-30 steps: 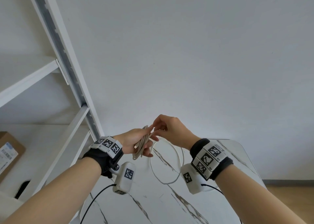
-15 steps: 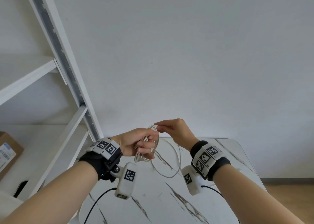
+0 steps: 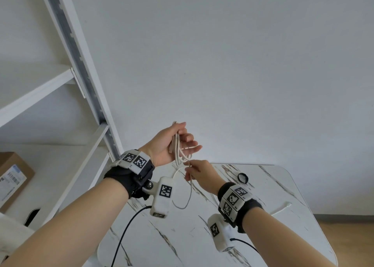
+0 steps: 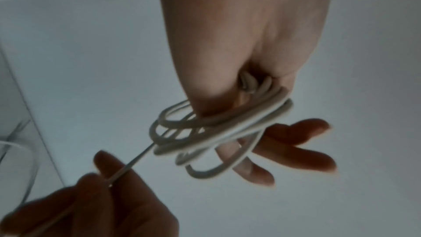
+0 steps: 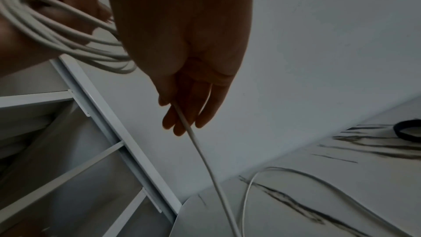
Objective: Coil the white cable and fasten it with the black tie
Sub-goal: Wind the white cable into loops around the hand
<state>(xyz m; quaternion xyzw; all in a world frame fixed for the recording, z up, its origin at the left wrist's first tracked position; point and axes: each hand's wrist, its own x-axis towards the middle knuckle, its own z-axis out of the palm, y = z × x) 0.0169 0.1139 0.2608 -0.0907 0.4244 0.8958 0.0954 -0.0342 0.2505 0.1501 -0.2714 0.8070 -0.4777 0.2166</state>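
Several loops of the white cable (image 3: 177, 145) sit gripped in your left hand (image 3: 169, 145); your right hand (image 3: 199, 172), just below, pinches the loose run trailing down to the table (image 3: 263, 236).

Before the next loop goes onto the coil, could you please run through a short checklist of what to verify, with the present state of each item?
1. Loops held by the left hand: ok; the thumb presses the white cable against the fingers.
2. Right hand on the free strand: ok; it pinches the strand just below the coil.
3. Slack left to wind: ok; a length of it lies on the marble-pattern table.
4. Free end in sight: ok; its end lies on the table by the right wrist.
5. Black tie in reach: ok; it lies on the table beyond the right hand, untouched.
6. Loops even in size: not ok; they splay unevenly.
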